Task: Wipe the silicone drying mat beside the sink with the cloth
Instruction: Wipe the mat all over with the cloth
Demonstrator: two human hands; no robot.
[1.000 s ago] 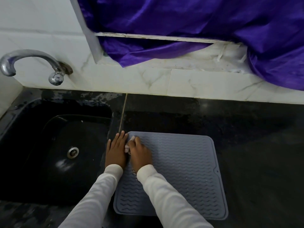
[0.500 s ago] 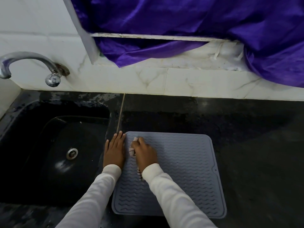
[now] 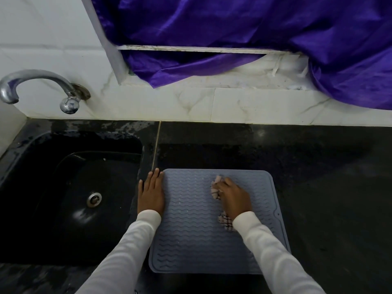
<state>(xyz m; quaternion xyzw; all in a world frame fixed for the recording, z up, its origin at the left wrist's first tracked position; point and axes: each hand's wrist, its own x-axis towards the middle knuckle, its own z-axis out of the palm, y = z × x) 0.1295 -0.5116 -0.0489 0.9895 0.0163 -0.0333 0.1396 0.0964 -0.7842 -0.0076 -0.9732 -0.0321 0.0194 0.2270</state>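
Observation:
A grey silicone drying mat (image 3: 191, 230) with a wavy ribbed pattern lies flat on the black counter, just right of the sink. My right hand (image 3: 234, 196) grips a bunched pink-and-white checked cloth (image 3: 215, 188) and presses it on the mat's upper middle. A tail of the cloth shows under my wrist. My left hand (image 3: 151, 194) lies flat with straight fingers on the mat's left edge, beside the sink rim.
A black sink (image 3: 70, 196) with a metal drain (image 3: 94, 199) sits to the left, under a chrome tap (image 3: 42, 85). Black counter (image 3: 328, 198) stretches right of the mat. White marble wall and purple curtain (image 3: 254, 28) stand behind.
My right hand has slid the cloth from the mat's top left corner rightward to its upper middle. My left hand has stayed on the left edge.

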